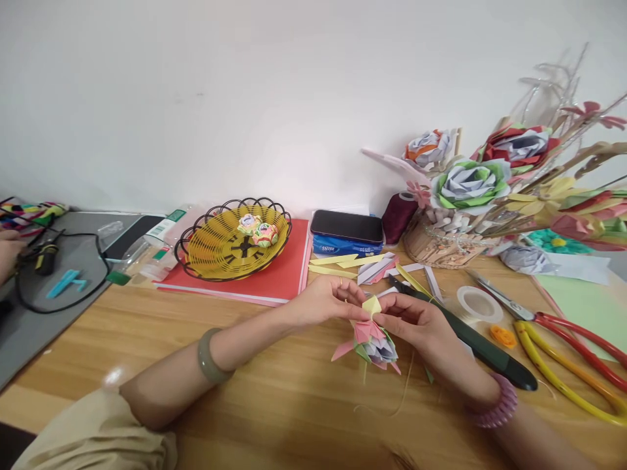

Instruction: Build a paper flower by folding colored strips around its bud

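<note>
A folded paper flower (377, 346) in pink, green, white and yellow hangs between my hands above the wooden table (245, 405). My left hand (328, 301) pinches it from the left, near the pale yellow piece (371, 305) at its top. From the right, my right hand (416, 321) holds the same part between thumb and fingers. A thin thread (404, 391) trails below the flower. Just behind my hands lie yellow and white paper strips (337, 264).
A yellow basket (215, 251) with small paper flowers rests on red paper (289, 261). To the right are a dark green tool (494, 359), clear tape (479, 304), scissors (588, 326) and a flower-filled pot (435, 245). Another person's hand (8, 251) shows at far left.
</note>
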Motion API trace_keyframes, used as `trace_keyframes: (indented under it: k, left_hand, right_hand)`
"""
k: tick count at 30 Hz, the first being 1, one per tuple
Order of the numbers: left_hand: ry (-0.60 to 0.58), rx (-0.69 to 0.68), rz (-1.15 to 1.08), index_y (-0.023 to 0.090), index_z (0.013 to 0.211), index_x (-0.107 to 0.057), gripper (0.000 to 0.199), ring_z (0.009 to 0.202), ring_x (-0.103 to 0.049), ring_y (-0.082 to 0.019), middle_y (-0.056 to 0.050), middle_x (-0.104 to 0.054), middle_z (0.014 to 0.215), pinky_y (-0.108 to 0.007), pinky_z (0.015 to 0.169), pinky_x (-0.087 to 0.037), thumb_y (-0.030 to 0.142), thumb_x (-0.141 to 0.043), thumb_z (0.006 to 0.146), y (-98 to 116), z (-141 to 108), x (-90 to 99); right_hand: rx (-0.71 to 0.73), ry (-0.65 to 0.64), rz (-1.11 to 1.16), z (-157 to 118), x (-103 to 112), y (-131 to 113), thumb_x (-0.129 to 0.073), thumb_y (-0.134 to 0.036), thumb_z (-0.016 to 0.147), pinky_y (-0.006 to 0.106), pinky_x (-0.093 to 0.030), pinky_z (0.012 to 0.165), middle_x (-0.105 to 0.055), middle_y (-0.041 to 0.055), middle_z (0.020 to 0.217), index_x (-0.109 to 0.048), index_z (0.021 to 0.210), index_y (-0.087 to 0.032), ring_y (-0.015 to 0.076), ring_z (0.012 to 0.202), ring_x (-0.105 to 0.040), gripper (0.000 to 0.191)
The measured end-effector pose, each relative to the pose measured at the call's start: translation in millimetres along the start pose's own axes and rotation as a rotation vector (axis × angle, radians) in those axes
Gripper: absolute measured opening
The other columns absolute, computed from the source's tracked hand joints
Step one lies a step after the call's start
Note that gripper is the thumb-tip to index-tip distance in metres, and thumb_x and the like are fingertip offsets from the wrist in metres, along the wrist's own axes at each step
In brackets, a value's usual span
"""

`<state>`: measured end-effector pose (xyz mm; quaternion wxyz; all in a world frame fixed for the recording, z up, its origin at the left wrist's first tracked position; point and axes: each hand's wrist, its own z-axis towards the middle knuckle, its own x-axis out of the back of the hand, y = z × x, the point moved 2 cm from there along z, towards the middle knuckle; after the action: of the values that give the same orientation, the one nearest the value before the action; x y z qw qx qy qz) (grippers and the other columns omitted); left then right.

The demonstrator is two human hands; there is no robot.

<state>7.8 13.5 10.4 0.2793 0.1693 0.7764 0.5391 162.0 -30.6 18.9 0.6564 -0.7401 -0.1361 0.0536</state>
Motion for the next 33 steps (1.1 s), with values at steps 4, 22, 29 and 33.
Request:
trace_keyframes:
  k: [4, 22, 29, 33]
  left_hand:
    - [-0.042, 0.015, -0.009, 0.011, 0.063, -0.061, 0.024, 0.055, -0.054, -0.006, 0.002, -0.062, 0.059, -0.020, 0.060, -0.043, 0.022, -0.078, 0.049, -0.4, 0.0, -1.0]
    - [0.002, 0.059, -0.011, 0.010, 0.063, -0.060, 0.022, 0.053, -0.053, -0.007, 0.002, -0.061, 0.057, -0.022, 0.058, -0.041, 0.018, -0.076, 0.049, -6.6, 4.2, 1.1]
    - [-0.049, 0.135, -0.096, 0.010, 0.065, -0.062, 0.019, 0.054, -0.054, -0.007, 0.002, -0.061, 0.058, -0.021, 0.058, -0.042, 0.015, -0.074, 0.050, -5.2, -1.4, -1.8]
    - [-0.175, 0.153, -0.147, 0.009, 0.069, -0.064, 0.018, 0.059, -0.056, -0.007, 0.001, -0.062, 0.063, -0.021, 0.062, -0.043, 0.014, -0.074, 0.054, -5.7, -4.5, -2.0]
  right_hand:
    - [-0.007, 0.000, 0.041, -0.8, -0.8, 0.4, -0.067, -0.038, 0.070, 0.026, -0.048, 0.063, -0.064, 0.0011, 0.073, -0.063, 0.076, -0.017, 0.0133, 0.065, -0.059, 0.022]
    - [-0.025, 0.024, -0.032, 0.2, -2.2, 4.2, -0.065, -0.035, 0.071, 0.025, -0.046, 0.062, -0.061, 0.0007, 0.071, -0.059, 0.071, -0.017, 0.0130, 0.064, -0.056, 0.020]
    - [-0.039, -0.024, 0.038, 0.0, -4.5, 2.4, -0.067, -0.035, 0.069, 0.024, -0.045, 0.063, -0.061, 0.0000, 0.071, -0.059, 0.071, -0.017, 0.0129, 0.065, -0.056, 0.020]
    - [-0.062, -0.107, 0.105, -1.1, -3.9, 2.4, -0.069, -0.034, 0.068, 0.023, -0.043, 0.063, -0.061, -0.0011, 0.069, -0.060, 0.069, -0.017, 0.0119, 0.064, -0.055, 0.019]
